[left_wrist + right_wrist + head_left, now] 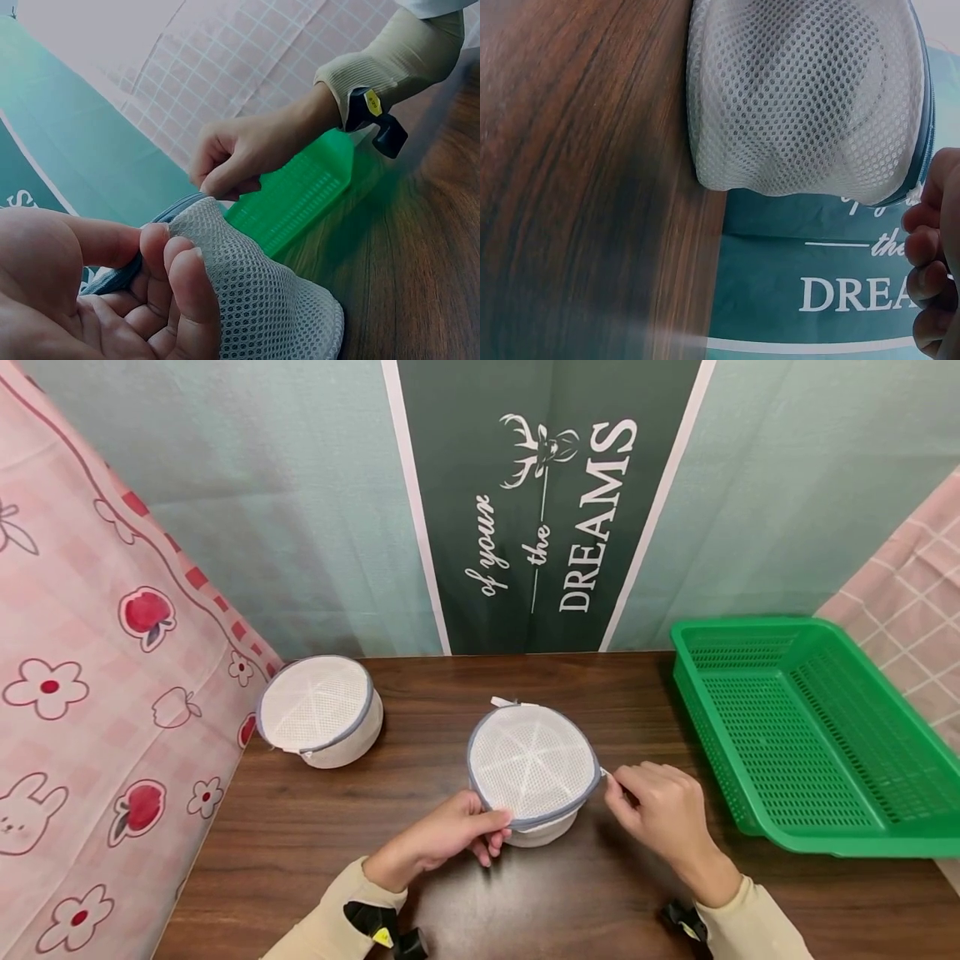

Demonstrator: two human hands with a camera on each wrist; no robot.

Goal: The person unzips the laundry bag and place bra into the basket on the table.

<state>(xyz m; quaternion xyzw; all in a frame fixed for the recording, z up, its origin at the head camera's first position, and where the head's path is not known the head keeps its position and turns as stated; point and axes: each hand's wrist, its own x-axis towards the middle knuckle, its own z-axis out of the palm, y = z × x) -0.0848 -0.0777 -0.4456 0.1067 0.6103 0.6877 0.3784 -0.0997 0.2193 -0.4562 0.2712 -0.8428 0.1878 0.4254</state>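
A round white mesh laundry bag point(534, 760) with a blue zipper rim stands on the table in front of me. At its near-left edge, my left hand point(457, 833) pinches the rim between thumb and fingers. My right hand point(663, 810) pinches the small zipper pull at the bag's right edge, its fingers curled. In the left wrist view the bag's mesh side point(262, 300) sags below the zipper rim. The right wrist view shows the mesh wall point(802, 97) and, at the frame's edge, the curled fingers point(928, 281) by the zipper.
A second round mesh bag point(318, 706) with a blue rim stands at the back left, beside the pink patterned curtain point(112, 693). On the right is a green plastic basket point(738, 793) with slotted walls. A green and teal cloth point(330, 510) hangs behind the table.
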